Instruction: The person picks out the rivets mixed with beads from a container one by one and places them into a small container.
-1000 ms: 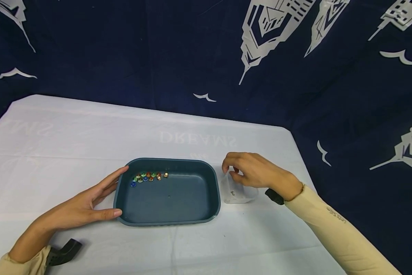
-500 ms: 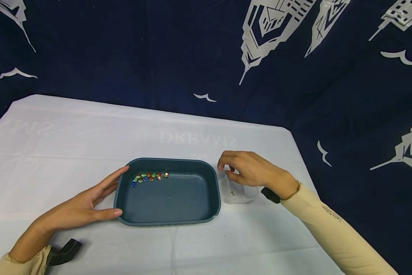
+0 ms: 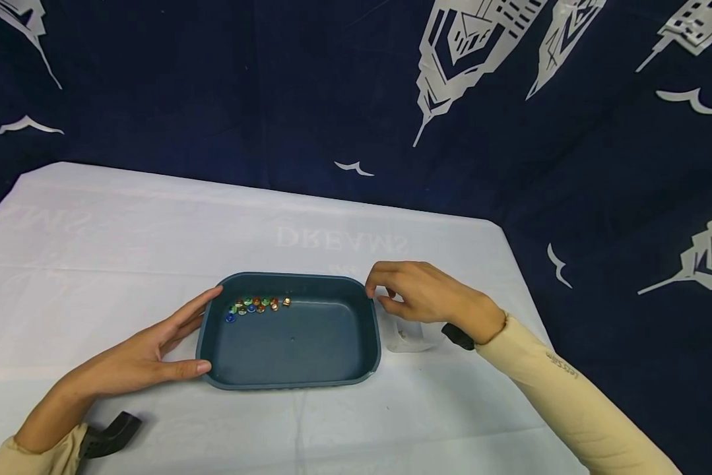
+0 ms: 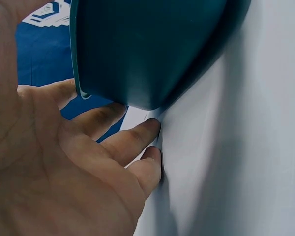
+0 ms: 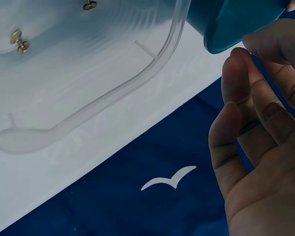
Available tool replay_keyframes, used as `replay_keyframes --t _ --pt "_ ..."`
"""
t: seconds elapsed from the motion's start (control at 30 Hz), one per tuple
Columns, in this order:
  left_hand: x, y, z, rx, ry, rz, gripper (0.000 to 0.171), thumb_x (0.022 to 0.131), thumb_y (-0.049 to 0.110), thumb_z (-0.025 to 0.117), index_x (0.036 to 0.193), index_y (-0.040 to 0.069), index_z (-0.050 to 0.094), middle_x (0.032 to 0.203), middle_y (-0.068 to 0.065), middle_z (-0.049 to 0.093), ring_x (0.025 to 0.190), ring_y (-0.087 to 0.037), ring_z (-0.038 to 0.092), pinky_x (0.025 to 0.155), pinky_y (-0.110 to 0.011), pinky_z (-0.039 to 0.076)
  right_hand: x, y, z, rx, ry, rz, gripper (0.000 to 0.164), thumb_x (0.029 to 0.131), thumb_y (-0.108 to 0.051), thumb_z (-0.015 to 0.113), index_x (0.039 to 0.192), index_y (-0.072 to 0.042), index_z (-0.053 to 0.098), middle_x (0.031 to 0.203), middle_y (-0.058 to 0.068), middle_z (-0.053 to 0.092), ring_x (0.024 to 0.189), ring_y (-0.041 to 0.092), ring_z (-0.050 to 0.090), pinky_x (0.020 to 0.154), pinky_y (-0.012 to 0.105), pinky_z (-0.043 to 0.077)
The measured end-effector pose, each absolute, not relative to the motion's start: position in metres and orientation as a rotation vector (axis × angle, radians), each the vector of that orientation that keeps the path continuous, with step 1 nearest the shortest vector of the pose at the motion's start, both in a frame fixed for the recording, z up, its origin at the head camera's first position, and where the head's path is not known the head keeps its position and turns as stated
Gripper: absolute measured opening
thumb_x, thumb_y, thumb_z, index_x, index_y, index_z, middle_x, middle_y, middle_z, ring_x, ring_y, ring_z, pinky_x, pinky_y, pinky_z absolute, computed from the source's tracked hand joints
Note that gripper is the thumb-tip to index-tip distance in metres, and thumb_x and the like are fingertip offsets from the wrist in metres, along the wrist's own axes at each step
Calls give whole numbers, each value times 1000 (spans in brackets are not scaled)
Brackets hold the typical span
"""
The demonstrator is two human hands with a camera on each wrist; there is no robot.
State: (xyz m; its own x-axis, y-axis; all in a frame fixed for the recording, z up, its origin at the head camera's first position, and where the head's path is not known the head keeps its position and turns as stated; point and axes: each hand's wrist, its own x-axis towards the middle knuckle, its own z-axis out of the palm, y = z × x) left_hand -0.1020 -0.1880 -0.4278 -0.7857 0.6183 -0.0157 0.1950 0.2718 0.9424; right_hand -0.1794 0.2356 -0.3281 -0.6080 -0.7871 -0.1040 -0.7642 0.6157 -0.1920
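A dark teal rectangular tray lies on the table. At its far left sit several small shiny round pieces in green, blue, red and gold. My left hand rests against the tray's left end, fingers extended along the outside and thumb at the near corner. My right hand hovers at the tray's right rim with bent fingers. Whether anything is between its fingertips is hidden. Below it stands a clear plastic container. Inside, the right wrist view shows small brass double-headed studs.
A white cloth covers the table, with faint lettering showing through. Behind and to the right hangs a dark blue curtain printed with white buildings and birds. Black straps sit at the wrists.
My right hand has moved left from over the clear container to the tray's right rim. The left hand, tray and coloured pieces have stayed put.
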Motion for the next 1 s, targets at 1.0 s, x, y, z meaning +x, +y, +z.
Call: replay_keyframes --t 1.0 --pt "-102 -187 -428 748 2169 1531 96 94 15 72 162 31 7 169 -7 4 144 -57 18 103 -4 27 -181 188 -334 -1356 2514 -83 22 96 -15 64 118 -14 70 116 -5 66 85 8 58 81 28 53"
